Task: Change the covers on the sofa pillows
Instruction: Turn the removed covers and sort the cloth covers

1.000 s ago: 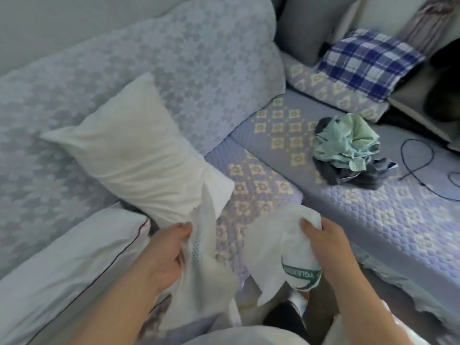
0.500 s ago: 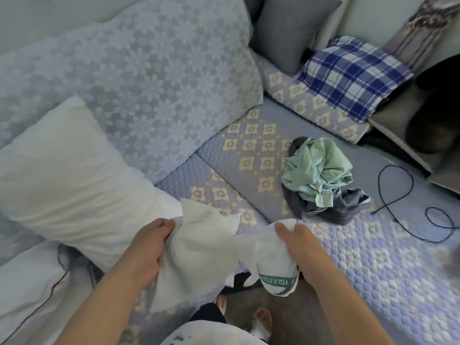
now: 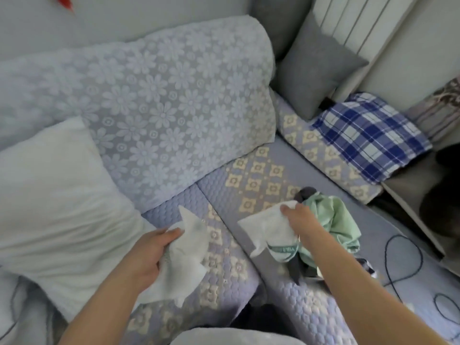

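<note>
— Where was the white cloth?

— There were two pieces. The left hand gripped one white cloth piece, fingers curled round its crumpled edge, over the near part of the quilted sofa seat. The right hand pinched the other white piece, thumb and fingers clenched on its upper corner; that piece bore a green printed band at its lower end. The two pieces hung apart.

— And the pillow?

— A bare white pillow leaned at the left against the backrest, which a pale floral lace throw covered. The left hand's cloth was just to its right.

— What lay beyond the right hand?

— A crumpled mint-green cloth lay on dark grey fabric, directly behind that hand on the seat. Farther right, a black cable looped across the quilt.

— Anything at the far end?

— A blue plaid cushion lay at the far right, with a grey cushion propped upright behind it in the corner, near a white radiator.
</note>
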